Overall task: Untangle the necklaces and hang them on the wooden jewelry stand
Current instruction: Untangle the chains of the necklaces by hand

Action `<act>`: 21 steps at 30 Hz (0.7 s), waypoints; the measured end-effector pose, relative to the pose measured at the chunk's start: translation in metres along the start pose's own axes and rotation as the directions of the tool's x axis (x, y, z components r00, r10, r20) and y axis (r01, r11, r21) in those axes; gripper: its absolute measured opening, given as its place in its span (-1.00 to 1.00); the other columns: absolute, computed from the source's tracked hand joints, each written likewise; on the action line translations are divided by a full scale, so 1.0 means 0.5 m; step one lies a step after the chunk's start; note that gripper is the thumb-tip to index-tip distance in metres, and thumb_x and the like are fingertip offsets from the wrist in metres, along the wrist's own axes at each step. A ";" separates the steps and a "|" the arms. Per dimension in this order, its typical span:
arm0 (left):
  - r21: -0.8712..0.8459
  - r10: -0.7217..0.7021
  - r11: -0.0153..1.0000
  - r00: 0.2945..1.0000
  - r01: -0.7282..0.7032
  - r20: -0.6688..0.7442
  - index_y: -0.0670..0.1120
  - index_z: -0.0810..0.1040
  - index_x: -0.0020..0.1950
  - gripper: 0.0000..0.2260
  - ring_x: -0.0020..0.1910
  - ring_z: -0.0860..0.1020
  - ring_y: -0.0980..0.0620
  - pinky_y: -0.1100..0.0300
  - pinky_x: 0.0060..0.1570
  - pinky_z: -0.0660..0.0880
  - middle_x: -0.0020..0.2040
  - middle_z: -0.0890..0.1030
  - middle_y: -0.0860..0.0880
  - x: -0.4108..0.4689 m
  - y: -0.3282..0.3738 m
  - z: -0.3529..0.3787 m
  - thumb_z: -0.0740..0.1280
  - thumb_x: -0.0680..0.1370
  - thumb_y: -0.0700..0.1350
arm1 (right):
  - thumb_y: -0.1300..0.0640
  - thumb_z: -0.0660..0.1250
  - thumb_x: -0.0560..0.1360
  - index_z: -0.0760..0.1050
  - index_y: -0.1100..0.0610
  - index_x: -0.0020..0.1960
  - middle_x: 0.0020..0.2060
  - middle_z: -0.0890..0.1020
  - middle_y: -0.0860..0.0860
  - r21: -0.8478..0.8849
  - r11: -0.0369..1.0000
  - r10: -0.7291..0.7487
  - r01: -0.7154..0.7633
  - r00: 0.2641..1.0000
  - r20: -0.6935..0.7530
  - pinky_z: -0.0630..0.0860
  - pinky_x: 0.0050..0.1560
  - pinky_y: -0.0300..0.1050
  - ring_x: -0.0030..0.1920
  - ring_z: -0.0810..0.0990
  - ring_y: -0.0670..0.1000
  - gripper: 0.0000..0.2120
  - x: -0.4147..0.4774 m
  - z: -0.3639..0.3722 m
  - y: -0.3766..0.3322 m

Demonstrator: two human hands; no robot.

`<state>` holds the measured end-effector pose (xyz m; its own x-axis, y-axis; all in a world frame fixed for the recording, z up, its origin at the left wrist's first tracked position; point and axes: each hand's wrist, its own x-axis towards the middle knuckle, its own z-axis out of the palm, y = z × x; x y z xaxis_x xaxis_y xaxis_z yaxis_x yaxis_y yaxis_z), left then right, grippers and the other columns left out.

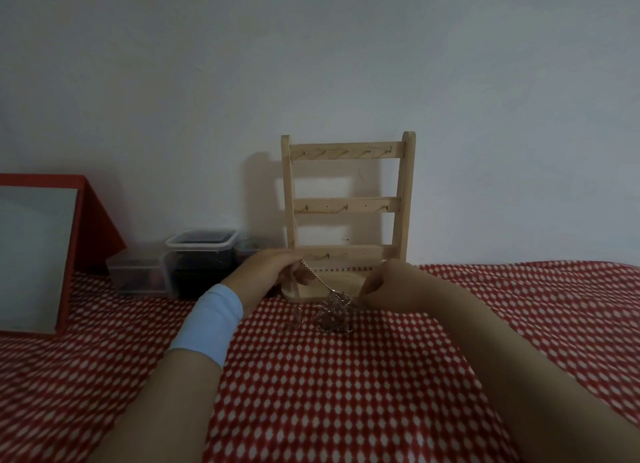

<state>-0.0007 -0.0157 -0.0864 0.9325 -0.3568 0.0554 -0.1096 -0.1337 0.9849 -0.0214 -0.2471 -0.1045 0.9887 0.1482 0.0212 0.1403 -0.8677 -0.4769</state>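
A tangled heap of thin metal necklaces (330,315) lies on the red-and-white patterned cloth just in front of the wooden jewelry stand (346,206). The stand has three bars with small hooks, all bare, and leans near the white wall. My left hand (273,272), with a pale blue wristband, pinches a chain strand (317,277) that runs taut down to the heap. My right hand (388,282) pinches the tangle at its right edge, fingers curled downward. The fingertips of both hands are partly hidden.
Clear plastic boxes (201,265) with dark contents stand left of the stand by the wall. A red-framed mirror (38,251) leans at the far left. The patterned cloth (346,393) spreads across the whole near surface.
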 end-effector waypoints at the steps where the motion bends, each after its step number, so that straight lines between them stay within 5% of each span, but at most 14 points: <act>1: -0.122 -0.020 0.992 1.000 0.020 0.007 -0.12 0.44 -0.41 -0.59 -0.15 0.59 -0.17 0.00 0.01 0.52 -0.30 0.61 -0.18 0.001 -0.004 0.004 0.17 0.64 -0.14 | -0.06 0.45 0.53 0.72 0.02 0.02 -0.10 0.72 -0.14 0.008 1.000 -0.019 0.019 0.999 0.030 0.57 0.03 -0.23 -0.06 0.64 -0.17 -0.82 -0.001 -0.001 -0.004; 3: -0.271 -0.092 0.959 0.995 0.081 -0.027 -0.14 0.39 -0.35 -0.64 -0.36 0.53 -0.10 0.10 -0.27 0.55 -0.40 0.50 -0.15 -0.001 -0.004 0.008 0.17 0.65 -0.10 | 0.02 0.43 0.56 0.70 0.04 0.12 -0.07 0.73 -0.10 0.055 0.997 -0.052 0.045 0.988 0.144 0.55 -0.10 -0.30 -0.09 0.66 -0.15 -0.81 -0.006 -0.007 -0.011; 5: -0.037 -0.109 0.994 0.985 0.105 -0.130 -0.13 0.38 -0.35 -0.64 -0.49 0.45 0.01 0.25 -0.47 0.49 -0.50 0.43 -0.04 -0.001 -0.001 -0.002 0.19 0.64 -0.09 | 0.11 0.41 0.58 0.67 0.06 0.21 -0.09 0.73 -0.06 0.115 0.993 -0.060 0.027 0.953 0.296 0.57 -0.23 -0.29 -0.19 0.68 -0.12 -0.78 -0.012 -0.014 -0.016; 7: 0.412 -0.031 0.905 0.981 0.108 -0.190 -0.12 0.48 -0.27 -0.68 -0.46 0.50 0.03 0.15 -0.31 0.57 -0.42 0.53 -0.02 0.007 -0.005 -0.019 0.18 0.64 -0.05 | 0.16 0.40 0.58 0.65 0.07 0.21 -0.09 0.73 -0.04 0.182 0.983 -0.069 0.008 0.942 0.328 0.62 -0.18 -0.22 -0.20 0.71 -0.10 -0.78 -0.013 -0.007 -0.021; 10: 0.720 -0.006 0.680 0.984 0.135 -0.178 -0.06 0.60 -0.10 -0.81 -0.14 0.56 0.03 0.11 0.03 0.51 -0.05 0.65 -0.07 0.015 -0.018 -0.030 0.24 0.62 -0.03 | 0.11 0.39 0.60 0.67 0.04 0.16 0.00 0.69 -0.12 0.158 0.981 -0.117 0.111 0.993 0.028 0.61 0.12 -0.17 -0.02 0.65 -0.15 -0.84 0.004 0.018 -0.023; 12: 0.820 -0.072 0.559 0.992 0.124 -0.101 -0.03 0.61 0.10 -0.86 0.09 0.54 0.03 0.18 0.16 0.44 0.18 0.59 -0.01 0.012 -0.021 -0.024 0.32 0.58 -0.10 | 0.11 0.37 0.60 0.66 0.02 0.17 0.04 0.66 -0.14 0.090 0.984 -0.154 0.156 0.988 -0.026 0.56 0.21 -0.18 0.04 0.60 -0.19 -0.83 0.007 0.027 -0.028; 14: 0.865 -0.124 0.499 0.992 0.054 0.010 0.03 0.55 0.26 -0.69 0.25 0.49 0.01 0.20 0.27 0.40 0.32 0.50 0.01 0.011 -0.017 -0.019 0.31 0.55 -0.24 | 0.20 0.35 0.59 0.65 -0.02 0.22 0.12 0.65 -0.14 0.004 0.984 -0.176 0.176 0.979 0.101 0.53 0.21 -0.20 0.08 0.58 -0.19 -0.74 0.004 0.035 -0.033; 18: 0.821 -0.200 0.565 0.951 -0.084 0.235 0.06 0.55 0.31 -0.60 0.23 0.50 0.09 0.20 0.28 0.41 0.28 0.54 0.08 0.000 0.000 0.010 0.37 0.50 -0.24 | 0.10 0.45 0.52 0.60 -0.07 0.34 0.22 0.64 -0.13 -0.097 0.974 -0.177 0.204 0.957 0.230 0.52 0.25 -0.16 0.12 0.57 -0.15 -0.61 0.000 0.053 -0.044; 21: 0.868 -0.244 0.487 0.940 -0.095 0.240 0.02 0.53 0.34 -0.58 0.11 0.52 0.08 0.20 0.22 0.44 0.23 0.57 0.03 0.005 -0.016 0.025 0.45 0.48 -0.08 | -0.04 0.52 0.46 0.59 -0.06 0.33 0.14 0.66 -0.16 -0.064 0.982 -0.156 0.177 0.956 0.248 0.54 0.21 -0.14 0.09 0.60 -0.15 -0.55 0.004 0.058 -0.042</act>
<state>-0.0020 -0.0271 -0.0962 0.8207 -0.5243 -0.2270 -0.4407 -0.8338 0.3325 -0.0238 -0.2149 -0.1200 0.9104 0.3949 -0.1233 0.3161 -0.8563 -0.4085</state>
